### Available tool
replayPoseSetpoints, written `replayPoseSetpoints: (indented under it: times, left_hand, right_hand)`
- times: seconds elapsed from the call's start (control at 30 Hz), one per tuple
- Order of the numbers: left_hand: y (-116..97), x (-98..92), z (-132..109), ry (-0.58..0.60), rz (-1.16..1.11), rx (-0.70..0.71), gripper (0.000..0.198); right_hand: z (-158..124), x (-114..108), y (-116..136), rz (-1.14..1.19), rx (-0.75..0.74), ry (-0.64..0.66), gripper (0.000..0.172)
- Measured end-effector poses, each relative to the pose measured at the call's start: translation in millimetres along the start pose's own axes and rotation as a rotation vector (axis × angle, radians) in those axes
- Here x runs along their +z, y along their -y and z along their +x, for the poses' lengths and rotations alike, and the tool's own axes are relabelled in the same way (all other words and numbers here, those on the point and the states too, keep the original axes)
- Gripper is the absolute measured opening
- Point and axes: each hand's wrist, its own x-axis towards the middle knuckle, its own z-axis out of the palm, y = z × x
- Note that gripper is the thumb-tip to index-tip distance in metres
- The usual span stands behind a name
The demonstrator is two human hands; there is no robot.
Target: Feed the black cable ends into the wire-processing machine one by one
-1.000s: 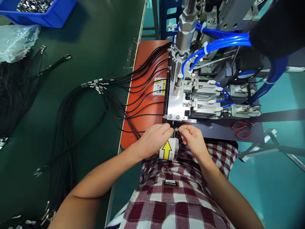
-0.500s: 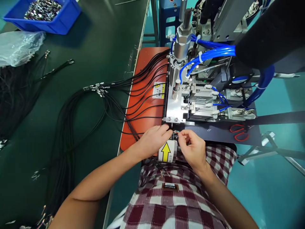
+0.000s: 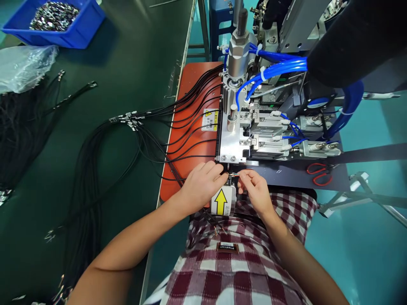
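Observation:
At the front end of the metal machine [image 3: 229,144], my left hand [image 3: 202,184] has its fingers closed around the end of a black cable [image 3: 173,179]. Thin coloured wires [image 3: 234,174] stick out between my two hands. My right hand [image 3: 254,188] pinches the tips of these wires just right of the fixture. Below the fingertips sits a white label with a yellow arrow [image 3: 221,202]. Several black cables run from the machine's left side across the orange board [image 3: 193,148].
A blue bin [image 3: 76,36] of small metal parts and a plastic bag [image 3: 28,65] lie at the upper left. Bundled cables [image 3: 85,169] lie on the dark green table [image 3: 136,51]. Red-handled scissors [image 3: 319,173] rest on the right. Blue air tubes [image 3: 282,65] arch over the machine.
My right hand has shifted slightly up and left, its fingers now more drawn together at the wires. My left hand stays at nearly the same place. The view has shifted slightly.

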Motion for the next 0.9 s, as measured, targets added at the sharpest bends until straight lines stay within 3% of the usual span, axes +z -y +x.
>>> replayPoseSetpoints:
  times: [0.2,0.43,0.6,0.8,0.9]
  left_hand:
    - [-16.5,-2.9,-4.5,0.104,-0.038,-0.103,0.031]
    - [-13.2,8.2,-4.6,0.076,-0.119,-0.146,0.028]
    - [-11.0,10.6,-5.2,0.035,-0.157,-0.139,0.027]
    - [-8.8,9.8,-4.6,0.014,-0.222,-0.141,0.027]
    - [-11.6,8.3,-5.0,0.023,-0.197,-0.156,0.028]
  right_hand:
    - [3.2,8.2,1.0,0.028,-0.006,-0.008,0.028]
    - [3.7,6.2,1.9,-0.061,-0.039,-0.004,0.025]
    - [5.3,8.1,4.3,0.093,0.055,0.036,0.028]
    - [3.7,8.5,9.6,0.040,0.046,-0.009,0.025]
    - [5.5,7.2,7.9,0.112,0.086,0.030,0.027]
